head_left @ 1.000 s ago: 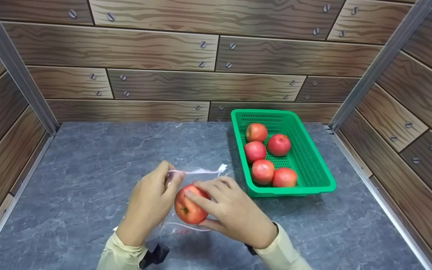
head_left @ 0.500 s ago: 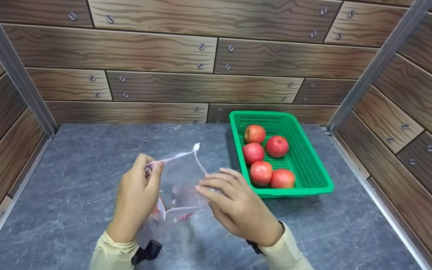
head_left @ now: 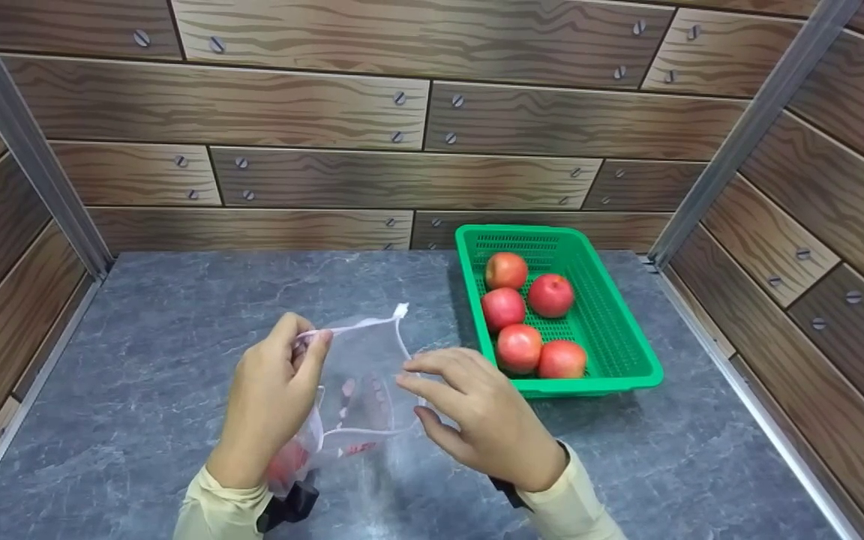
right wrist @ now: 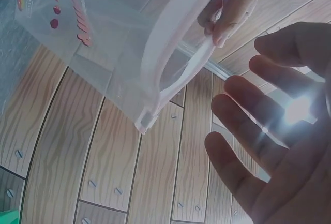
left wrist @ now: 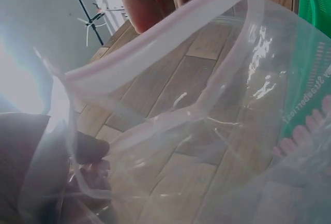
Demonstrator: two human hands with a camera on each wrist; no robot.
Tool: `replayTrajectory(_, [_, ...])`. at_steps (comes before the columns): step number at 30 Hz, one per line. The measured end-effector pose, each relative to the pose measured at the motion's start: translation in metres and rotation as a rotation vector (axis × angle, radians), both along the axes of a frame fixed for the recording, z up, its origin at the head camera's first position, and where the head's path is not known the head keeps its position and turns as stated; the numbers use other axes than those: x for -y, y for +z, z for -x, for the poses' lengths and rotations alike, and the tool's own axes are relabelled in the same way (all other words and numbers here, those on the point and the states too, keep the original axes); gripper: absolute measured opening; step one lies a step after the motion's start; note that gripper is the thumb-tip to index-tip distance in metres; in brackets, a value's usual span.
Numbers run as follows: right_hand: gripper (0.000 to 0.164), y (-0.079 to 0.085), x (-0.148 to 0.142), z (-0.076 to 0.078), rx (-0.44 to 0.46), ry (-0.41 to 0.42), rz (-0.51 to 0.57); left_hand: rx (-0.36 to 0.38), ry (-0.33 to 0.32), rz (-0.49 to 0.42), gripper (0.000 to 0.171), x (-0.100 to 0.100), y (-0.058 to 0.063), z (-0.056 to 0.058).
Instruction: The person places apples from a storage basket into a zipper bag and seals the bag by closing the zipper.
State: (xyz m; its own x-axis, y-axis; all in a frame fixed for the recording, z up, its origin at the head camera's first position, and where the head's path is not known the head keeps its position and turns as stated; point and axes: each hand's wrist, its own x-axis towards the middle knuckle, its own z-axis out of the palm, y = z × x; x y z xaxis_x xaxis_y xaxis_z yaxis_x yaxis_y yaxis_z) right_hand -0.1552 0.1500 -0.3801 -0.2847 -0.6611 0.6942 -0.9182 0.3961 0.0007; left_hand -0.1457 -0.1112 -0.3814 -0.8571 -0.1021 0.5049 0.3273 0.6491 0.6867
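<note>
My left hand [head_left: 271, 397] pinches the rim of a clear zip bag [head_left: 357, 352] between thumb and fingers. The bag's mouth gapes wide, and its white slider [head_left: 400, 310] is at the far corner. Through the film, low beside the left wrist, shows a red apple [head_left: 287, 461], partly hidden by that hand. My right hand [head_left: 484, 420] is at the bag's right side, fingers spread and loosely bent, holding nothing. In the right wrist view, this right hand [right wrist: 279, 120] is apart from the bag [right wrist: 103, 43]. Red print marks the bag's side.
A green plastic basket [head_left: 619, 315] stands at the right of the grey marbled table [head_left: 177, 315]. Several apples, including one red apple [head_left: 550, 295], lie in it. Wood-pattern walls [head_left: 312, 176] enclose the table at the back and sides.
The apple that the right hand held has gone into the bag and shows low at the left. The right hand has let go and drawn back; the bag's mouth has spread wider.
</note>
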Motion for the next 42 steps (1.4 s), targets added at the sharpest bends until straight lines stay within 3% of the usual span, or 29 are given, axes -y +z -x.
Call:
replayTrajectory(15, [0.045, -0.0014, 0.0, -0.0016, 0.046, -0.03, -0.056, -0.019, 0.012, -0.01, 0.016, 0.0051, 0.0022, -0.0005])
replayTrajectory(30, [0.037, -0.0029, 0.0016, -0.0013, 0.055, -0.031, -0.073, -0.032, 0.006, -0.003, 0.016, 0.0064, 0.0028, -0.0005])
replayTrajectory(42, [0.032, -0.0025, 0.0006, -0.0054, 0.118, -0.054, -0.097, -0.02, 0.003, 0.0, 0.016, 0.0064, 0.0025, -0.0001])
